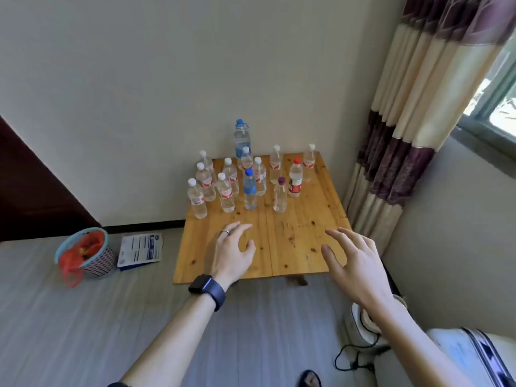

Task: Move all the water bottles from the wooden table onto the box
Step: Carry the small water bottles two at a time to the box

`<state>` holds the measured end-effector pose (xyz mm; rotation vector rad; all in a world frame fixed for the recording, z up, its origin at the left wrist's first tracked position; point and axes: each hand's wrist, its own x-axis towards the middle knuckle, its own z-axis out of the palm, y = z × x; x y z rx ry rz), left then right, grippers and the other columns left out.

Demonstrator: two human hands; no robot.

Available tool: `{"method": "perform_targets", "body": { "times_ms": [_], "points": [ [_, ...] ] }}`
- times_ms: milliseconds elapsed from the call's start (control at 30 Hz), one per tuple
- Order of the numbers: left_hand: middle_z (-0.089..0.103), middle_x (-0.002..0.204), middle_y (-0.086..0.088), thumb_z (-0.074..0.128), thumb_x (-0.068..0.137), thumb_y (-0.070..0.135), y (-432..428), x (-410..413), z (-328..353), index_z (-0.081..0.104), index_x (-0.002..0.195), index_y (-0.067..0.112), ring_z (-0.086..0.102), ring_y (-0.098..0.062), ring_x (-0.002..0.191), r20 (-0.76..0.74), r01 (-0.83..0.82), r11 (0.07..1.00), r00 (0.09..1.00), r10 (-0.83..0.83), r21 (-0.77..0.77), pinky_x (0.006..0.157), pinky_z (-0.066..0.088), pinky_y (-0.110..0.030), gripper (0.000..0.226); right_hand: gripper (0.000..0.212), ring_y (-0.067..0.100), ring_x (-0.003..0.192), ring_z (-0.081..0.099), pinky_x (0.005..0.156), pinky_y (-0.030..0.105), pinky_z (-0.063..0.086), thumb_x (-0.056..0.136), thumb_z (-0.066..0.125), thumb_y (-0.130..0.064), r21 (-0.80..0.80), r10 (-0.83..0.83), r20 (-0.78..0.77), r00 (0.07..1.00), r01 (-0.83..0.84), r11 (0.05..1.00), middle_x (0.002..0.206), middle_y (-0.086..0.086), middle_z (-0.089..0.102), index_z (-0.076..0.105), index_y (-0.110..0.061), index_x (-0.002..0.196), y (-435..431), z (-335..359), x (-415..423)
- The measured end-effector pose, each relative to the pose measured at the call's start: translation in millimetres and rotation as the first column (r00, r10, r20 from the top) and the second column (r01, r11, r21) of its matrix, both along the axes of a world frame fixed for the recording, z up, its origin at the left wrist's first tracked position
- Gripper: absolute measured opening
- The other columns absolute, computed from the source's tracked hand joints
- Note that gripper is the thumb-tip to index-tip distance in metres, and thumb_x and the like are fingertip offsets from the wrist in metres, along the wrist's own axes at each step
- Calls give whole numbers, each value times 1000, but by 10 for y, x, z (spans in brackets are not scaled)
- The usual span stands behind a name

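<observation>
Several clear water bottles stand upright on the far half of the wooden table (301, 247). Among them are a tall blue-capped bottle (241, 141) at the back, a smaller blue-capped bottle (250, 191) in the middle, a purple-capped bottle (280, 196) and a red-capped bottle (295, 178). The others have white caps. My left hand (231, 254), with a ring and a dark watch, hovers over the near half of the table with relaxed fingers, holding nothing. My right hand (353, 261) hovers at the table's near right corner, fingers spread, empty. No box is in view.
A small basket (96, 256) with a red net bag sits on the floor at the left, beside a blue-and-white packet (141, 251). A striped curtain (405, 141) hangs right of the table. A white appliance (365, 322) and a black cable (354, 358) lie on the floor at the right.
</observation>
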<state>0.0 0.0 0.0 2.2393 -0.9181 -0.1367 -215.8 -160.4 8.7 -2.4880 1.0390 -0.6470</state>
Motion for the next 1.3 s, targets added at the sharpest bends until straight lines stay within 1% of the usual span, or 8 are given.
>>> {"method": "perform_targets", "body": {
  "times_ms": [233,500,633,767,867,1000,1200,1300],
  "points": [
    [51,142,3,62,92,26,-868,552,-170,61,130,28,44,-18,133,-53,-60,998,997,62,32,105,36,-28,38,46,22,134,39,108,42,40,95,45,-57,134,44,-59,997,-36,990,140,-9,54,55,-39,136,-973,-204,623],
    [50,141,7,63,91,31,-1511,1111,-461,55,132,36,44,-16,132,-161,-155,985,973,165,69,97,34,-23,42,45,23,133,41,107,36,38,96,46,-55,246,129,-149,980,-89,965,140,-10,55,53,-39,138,-1779,-520,1252],
    [46,143,6,64,90,33,-1817,1452,-627,49,136,37,41,-16,133,-227,-181,979,954,198,95,93,34,-24,48,44,23,133,41,90,16,34,97,48,-53,285,120,-215,969,-55,957,139,-8,55,53,-38,138,-2119,-665,1629],
    [47,139,1,65,89,38,-2137,1909,-790,37,142,37,44,-19,128,-295,-206,973,928,228,104,88,39,-28,60,47,25,134,40,102,33,35,98,47,-54,304,100,-278,955,-12,953,141,-4,54,48,-38,142,-2384,-754,2082],
    [47,139,1,66,88,41,-2348,2251,-887,33,145,37,45,-21,127,-330,-182,977,920,209,113,94,45,-35,66,50,26,137,38,104,36,37,98,46,-56,350,67,-346,936,62,935,144,-2,51,42,-40,145,-2585,-809,2433],
    [45,143,1,70,86,40,-2659,2790,-1014,28,148,35,45,-20,128,-327,-168,980,925,193,103,90,43,-30,75,57,29,137,37,106,41,36,95,46,-59,391,20,-366,931,134,911,144,2,52,34,-42,148,-2895,-967,2953],
    [49,141,-3,73,82,47,-2909,3173,-1294,18,153,33,47,-25,128,-372,-166,968,900,226,187,88,45,-34,91,88,34,139,40,111,50,37,86,56,-68,486,-107,-302,947,249,838,150,12,46,22,-26,155,-3458,-1244,3586],
    [52,138,-3,75,80,46,-2956,3284,-1437,25,151,34,48,-24,126,-396,-156,966,890,228,206,88,42,-31,88,99,38,136,43,105,52,44,81,60,-72,567,-132,-280,951,274,777,154,14,39,12,-30,156,-3690,-1398,3876]
  ]
}}
